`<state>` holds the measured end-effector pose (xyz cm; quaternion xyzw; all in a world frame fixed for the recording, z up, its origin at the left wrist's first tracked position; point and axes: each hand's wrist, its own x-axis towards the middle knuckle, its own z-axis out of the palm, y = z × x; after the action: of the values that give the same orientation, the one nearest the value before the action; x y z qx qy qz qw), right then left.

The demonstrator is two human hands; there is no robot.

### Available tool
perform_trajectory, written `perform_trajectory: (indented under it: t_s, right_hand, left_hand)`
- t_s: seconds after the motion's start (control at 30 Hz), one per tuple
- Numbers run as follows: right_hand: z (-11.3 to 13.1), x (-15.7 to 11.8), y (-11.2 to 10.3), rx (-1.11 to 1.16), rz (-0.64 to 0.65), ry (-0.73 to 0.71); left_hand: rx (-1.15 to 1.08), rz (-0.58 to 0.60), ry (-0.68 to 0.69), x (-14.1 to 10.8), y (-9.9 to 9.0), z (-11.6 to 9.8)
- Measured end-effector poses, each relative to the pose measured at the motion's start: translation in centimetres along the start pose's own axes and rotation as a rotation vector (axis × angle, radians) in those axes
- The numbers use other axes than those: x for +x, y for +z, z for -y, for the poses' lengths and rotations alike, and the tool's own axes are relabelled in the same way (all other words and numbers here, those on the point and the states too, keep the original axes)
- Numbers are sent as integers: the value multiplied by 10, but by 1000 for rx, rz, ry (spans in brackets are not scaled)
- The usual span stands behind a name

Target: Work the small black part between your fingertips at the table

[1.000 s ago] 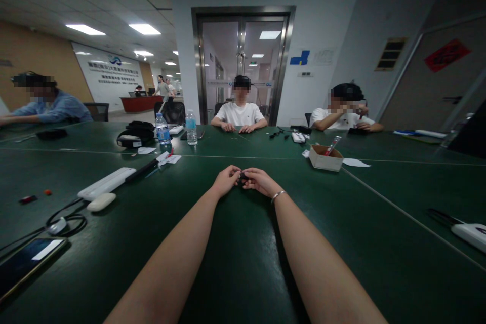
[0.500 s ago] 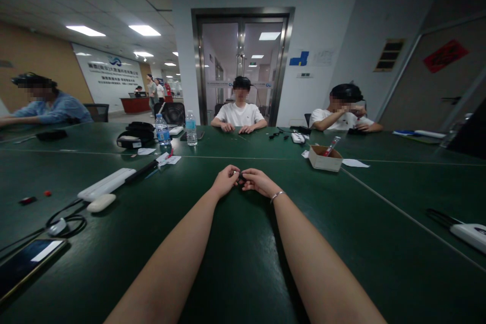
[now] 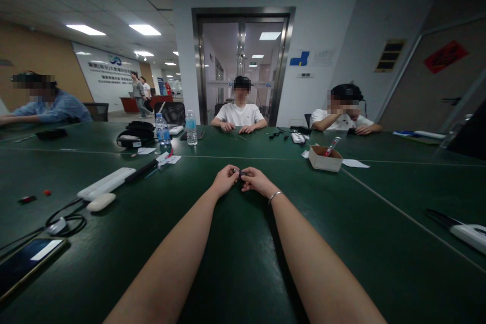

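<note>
My left hand (image 3: 227,180) and my right hand (image 3: 256,181) meet over the middle of the green table (image 3: 243,243). Between their fingertips is a small dark object (image 3: 240,173), too small to identify, with a shiny bit at its left end. The fingers of both hands are closed on it, one hand at each end. A bracelet circles my right wrist. Beyond my right hand stands an open cardboard box (image 3: 325,161) with a red and clear item (image 3: 332,147) leaning in it.
Left: a phone (image 3: 30,263), coiled cable (image 3: 72,225), white power strip (image 3: 106,184), white oval object (image 3: 101,202). Farther back: two bottles (image 3: 162,130) (image 3: 191,129) and a black case (image 3: 135,135). Three people sit around the table. A white device (image 3: 471,235) lies right.
My hands have shifted very slightly, and the dark object shows a little more between them. In the background, two walking people have moved left.
</note>
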<state>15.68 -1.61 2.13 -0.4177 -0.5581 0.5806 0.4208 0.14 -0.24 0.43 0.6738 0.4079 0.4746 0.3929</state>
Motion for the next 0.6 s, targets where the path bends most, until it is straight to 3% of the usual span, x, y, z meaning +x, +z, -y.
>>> perform_trajectory:
  t_s: [0.13, 0.27, 0.37, 0.5, 0.6]
  right_hand:
    - [-1, 1, 6, -246, -68, -88]
    - [-3, -1, 16, -665, -299, -240]
    - [-2, -5, 27, -914, -396, -260]
    - [8, -12, 39, -1063, -317, -162]
    - [28, -23, 38, -1155, -115, -89]
  left_hand:
    - [15, -13, -27, 0, 0, -2]
    - [81, -21, -1, -2, -1, -5]
    - [228, -76, 77, -3, -3, -7]
    - [277, -89, 11, -6, -4, -9]
    - [134, -13, -142, -13, -13, -11]
